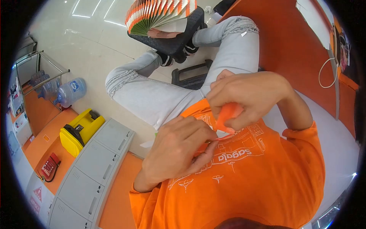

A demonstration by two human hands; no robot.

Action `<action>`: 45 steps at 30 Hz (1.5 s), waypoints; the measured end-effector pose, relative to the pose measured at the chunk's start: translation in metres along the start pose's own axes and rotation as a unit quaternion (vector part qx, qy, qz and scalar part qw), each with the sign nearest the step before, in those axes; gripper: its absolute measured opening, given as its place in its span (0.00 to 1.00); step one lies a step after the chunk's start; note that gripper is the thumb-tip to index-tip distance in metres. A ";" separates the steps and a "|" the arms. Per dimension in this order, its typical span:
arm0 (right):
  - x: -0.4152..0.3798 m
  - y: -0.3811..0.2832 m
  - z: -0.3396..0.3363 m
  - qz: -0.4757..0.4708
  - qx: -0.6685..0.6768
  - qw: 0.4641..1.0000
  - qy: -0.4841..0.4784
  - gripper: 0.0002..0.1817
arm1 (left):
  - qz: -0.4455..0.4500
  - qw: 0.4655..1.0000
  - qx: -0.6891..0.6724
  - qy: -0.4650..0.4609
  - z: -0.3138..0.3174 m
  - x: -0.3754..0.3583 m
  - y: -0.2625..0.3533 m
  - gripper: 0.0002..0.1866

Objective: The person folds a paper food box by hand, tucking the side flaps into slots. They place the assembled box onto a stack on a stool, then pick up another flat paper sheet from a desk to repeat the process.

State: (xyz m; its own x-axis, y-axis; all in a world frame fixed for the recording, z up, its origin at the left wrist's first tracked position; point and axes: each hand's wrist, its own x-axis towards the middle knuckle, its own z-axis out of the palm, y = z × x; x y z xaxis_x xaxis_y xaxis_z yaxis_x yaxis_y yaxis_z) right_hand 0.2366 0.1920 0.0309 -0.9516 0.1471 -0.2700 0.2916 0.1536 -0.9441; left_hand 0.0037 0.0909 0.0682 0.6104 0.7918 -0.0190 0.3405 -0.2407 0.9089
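My left hand [179, 147] is closed, thumb and fingers pinching the edge of a small orange and white paper piece [228, 114] in front of my chest. Close beside it, my right hand [248, 97] bends its fingers round the same piece, its orange face showing between thumb and fingers. Both hands partly cover the paper, so its full shape is hidden. Beyond my knees, a fan of folded orange, white and green papers [160, 19] lies on a black stool [167, 44].
Grey lockers [95, 160] stand at the left, near a yellow bin [82, 131] and a fire extinguisher [49, 168]. Large water bottles [70, 92] lie on a metal rack [57, 66]. An orange panel [286, 45] rises at the right, with a white cable [324, 72] hanging there.
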 end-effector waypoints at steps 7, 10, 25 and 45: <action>-0.018 -0.019 -0.005 -0.090 -0.021 0.992 0.087 0.04 | -0.152 0.984 -0.094 0.001 -0.013 -0.002 -0.013 0.05; -0.020 -0.025 0.006 -0.132 -0.094 0.970 0.183 0.06 | -0.223 0.966 -0.126 -0.038 -0.017 0.008 -0.013 0.05; -0.014 0.014 0.073 0.153 0.059 0.919 0.360 0.13 | -0.360 0.823 -0.408 -0.165 0.029 0.021 -0.076 0.05; -0.031 0.039 0.115 0.222 0.327 0.841 0.369 0.07 | -0.343 0.852 -0.393 -0.049 0.085 0.006 -0.086 0.04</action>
State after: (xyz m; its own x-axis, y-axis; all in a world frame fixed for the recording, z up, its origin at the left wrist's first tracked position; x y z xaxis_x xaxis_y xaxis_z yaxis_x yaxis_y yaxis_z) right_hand 0.2667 0.0815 -0.0195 -0.3720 0.6518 -0.6608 0.2563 -0.6121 -0.7481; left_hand 0.0388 0.0683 -0.0453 0.5296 0.5350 -0.6583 0.0802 0.7410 0.6667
